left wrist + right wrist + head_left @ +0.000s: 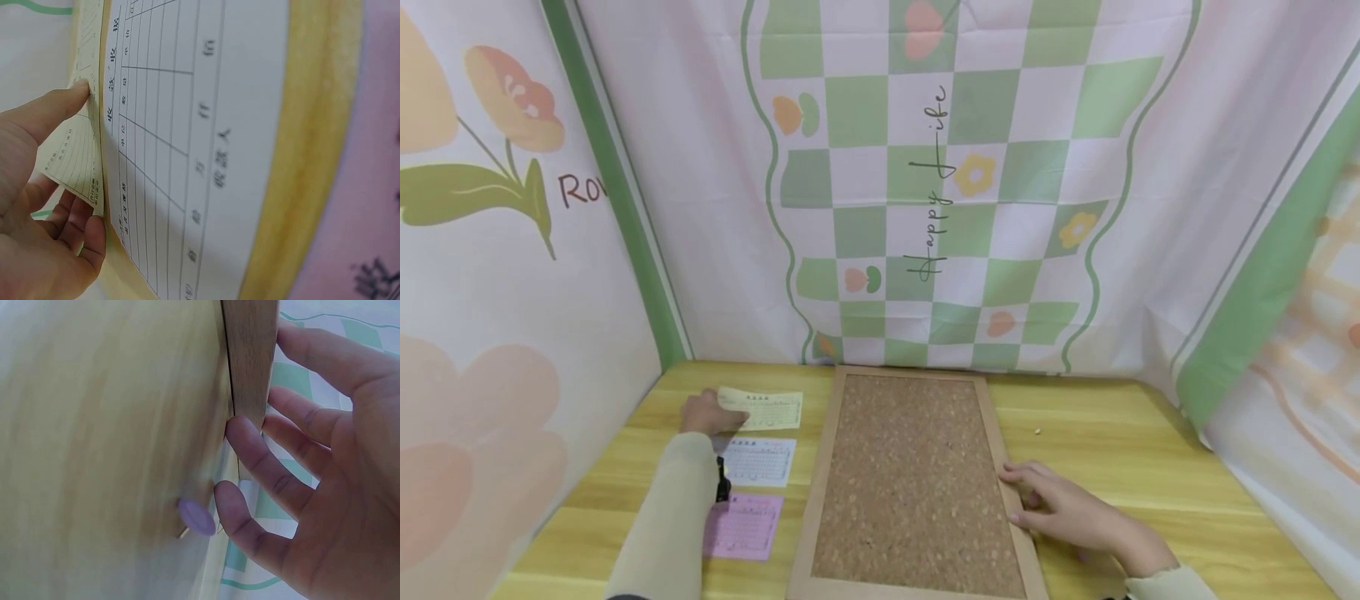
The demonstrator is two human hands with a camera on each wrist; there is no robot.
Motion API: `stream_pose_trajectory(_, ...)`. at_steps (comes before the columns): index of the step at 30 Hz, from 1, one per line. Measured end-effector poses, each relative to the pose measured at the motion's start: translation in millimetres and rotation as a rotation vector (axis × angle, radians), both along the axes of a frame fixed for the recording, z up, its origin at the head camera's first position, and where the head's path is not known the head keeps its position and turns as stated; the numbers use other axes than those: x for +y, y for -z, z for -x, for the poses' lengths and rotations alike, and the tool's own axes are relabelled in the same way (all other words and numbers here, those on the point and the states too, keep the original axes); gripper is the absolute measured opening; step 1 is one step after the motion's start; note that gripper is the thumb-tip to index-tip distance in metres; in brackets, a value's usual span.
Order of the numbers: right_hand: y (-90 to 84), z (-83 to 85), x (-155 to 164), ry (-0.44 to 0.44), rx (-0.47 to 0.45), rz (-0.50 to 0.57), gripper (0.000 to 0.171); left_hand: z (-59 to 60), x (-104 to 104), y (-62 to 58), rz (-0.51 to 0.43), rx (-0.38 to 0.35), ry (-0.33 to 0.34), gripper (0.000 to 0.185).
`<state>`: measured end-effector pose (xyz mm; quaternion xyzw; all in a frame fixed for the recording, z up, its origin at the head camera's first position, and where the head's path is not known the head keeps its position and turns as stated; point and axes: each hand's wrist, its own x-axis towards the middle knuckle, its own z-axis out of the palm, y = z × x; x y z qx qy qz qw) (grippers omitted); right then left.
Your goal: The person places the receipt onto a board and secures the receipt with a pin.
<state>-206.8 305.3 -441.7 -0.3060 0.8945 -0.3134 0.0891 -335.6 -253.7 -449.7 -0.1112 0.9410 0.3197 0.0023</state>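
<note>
My left hand point(706, 414) is at the far left of the table, pinching the left end of a pale yellow receipt slip point(775, 410). In the left wrist view the thumb lies on the slip's printed face, the fingers behind it, and that end lifts up. Nearer to me lie a white receipt slip point(763, 462) and a pink receipt slip point(748, 529), partly covered by the sleeve. A wood-framed cork board point(917, 483) lies in the middle. My right hand point(1067, 508) rests against the board's right edge, fingers loosely bent, fingertips at the wooden frame point(250, 369).
A purple thumbtack point(197, 517) lies on the table beside the right hand's fingers. Farther back on the right is a tiny pale object point(1038, 431). Printed cloth point(715, 183) hangs behind the table and along both sides.
</note>
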Motion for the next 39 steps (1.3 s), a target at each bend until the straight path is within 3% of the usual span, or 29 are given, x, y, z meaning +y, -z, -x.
stream_pose_trajectory(2,0.0,-0.2,0,0.001,-0.009,0.005,0.061,0.9,-1,0.3,0.008,0.009,0.011,0.055)
stream_pose_trajectory(8,-1.2,-0.5,-1,-0.008,-0.048,0.024,0.059,2.3,-1,-0.8,-0.01,0.0,0.021,0.068)
stream_pose_trajectory(18,-0.8,0.7,1,-0.006,-0.04,0.013,0.06,0.8,0,-8.8,-0.069,-0.03,0.0,0.051)
stream_pose_trajectory(27,-1.0,-1.1,0,0.003,-0.042,0.0,0.06,0.3,-3,-8.8,-0.167,-0.041,-0.017,0.052)
stream_pose_trajectory(39,-3.7,-2.3,-2,0.007,-0.065,-0.01,0.06,-1.4,-5,-13.0,-0.152,-0.004,0.025,0.051)
